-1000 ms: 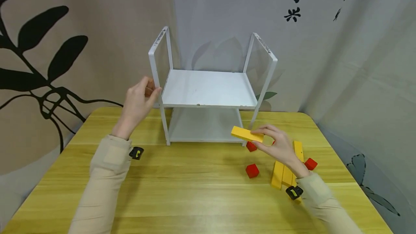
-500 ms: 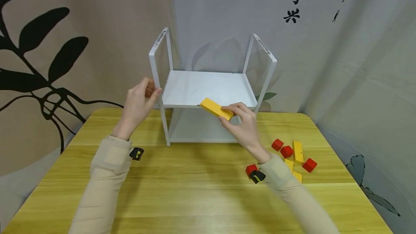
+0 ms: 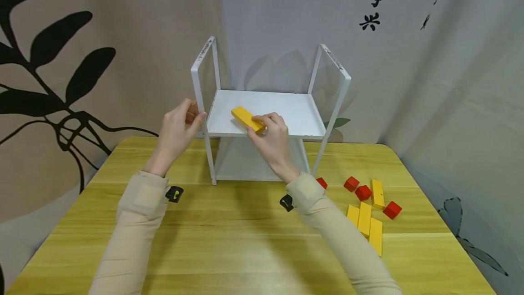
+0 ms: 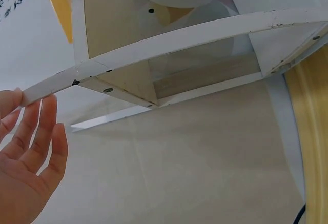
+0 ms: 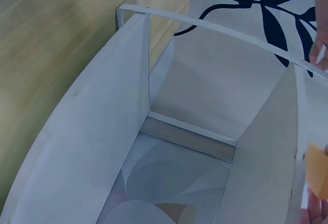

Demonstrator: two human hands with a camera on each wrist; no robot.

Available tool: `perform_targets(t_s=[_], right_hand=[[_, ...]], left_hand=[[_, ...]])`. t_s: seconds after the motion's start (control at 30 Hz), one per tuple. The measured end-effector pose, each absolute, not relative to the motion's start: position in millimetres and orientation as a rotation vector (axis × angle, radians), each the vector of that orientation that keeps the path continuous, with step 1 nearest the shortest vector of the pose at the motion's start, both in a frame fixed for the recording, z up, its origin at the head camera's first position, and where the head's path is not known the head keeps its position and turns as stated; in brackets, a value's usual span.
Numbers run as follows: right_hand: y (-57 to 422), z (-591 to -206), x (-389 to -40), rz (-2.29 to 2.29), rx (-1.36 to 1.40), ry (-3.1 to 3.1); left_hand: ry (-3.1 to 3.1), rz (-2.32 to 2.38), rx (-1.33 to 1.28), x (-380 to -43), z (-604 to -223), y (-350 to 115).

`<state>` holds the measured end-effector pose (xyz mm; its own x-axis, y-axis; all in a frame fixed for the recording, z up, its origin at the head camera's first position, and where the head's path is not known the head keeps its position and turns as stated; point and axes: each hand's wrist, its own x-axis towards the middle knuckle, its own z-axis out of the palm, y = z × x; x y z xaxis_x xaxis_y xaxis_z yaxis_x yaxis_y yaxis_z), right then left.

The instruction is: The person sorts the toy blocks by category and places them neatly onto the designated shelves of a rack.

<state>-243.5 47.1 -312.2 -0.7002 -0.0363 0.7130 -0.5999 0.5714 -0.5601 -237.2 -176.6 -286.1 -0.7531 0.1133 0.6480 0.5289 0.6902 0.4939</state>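
A white two-tier shelf rack (image 3: 266, 134) stands at the back of the table. Its left front post is pinched between thumb and fingers of my left hand (image 3: 178, 129); in the left wrist view that hand (image 4: 33, 167) grips the white frame near its end. Over the front of the upper board, my right hand (image 3: 272, 142) holds a yellow rectangular block (image 3: 247, 119) by its near end, the far end pointing back and left. Whether the block touches the board, I cannot tell. In the right wrist view the yellow block (image 5: 316, 170) shows at the right edge.
On the table's right side lie several yellow blocks (image 3: 365, 219) and several red cubes (image 3: 392, 210). One red cube (image 3: 322, 182) is partly hidden by the right sleeve. A printed curtain (image 3: 266, 12) hangs close behind the rack.
My right hand has carried the yellow block left and up, from beside the rack's right front post to over the upper board. The left hand keeps its hold on the post.
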Motion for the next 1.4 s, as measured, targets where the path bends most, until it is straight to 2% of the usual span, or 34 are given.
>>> perform_targets(t_s=[0.53,0.93,1.4], right_hand=[[24,-308,-256,0.913,0.395,-2.343],[32,-295,-251,0.902,0.581,-2.544],[21,-298,-254,0.727,0.723,-2.516]], left_hand=[[-2.281,-0.909,-0.500,-236,-287,-176],[-2.295,-0.912,-0.485,-235,-286,-176],[-2.289,-0.910,-0.493,-236,-288,-175]])
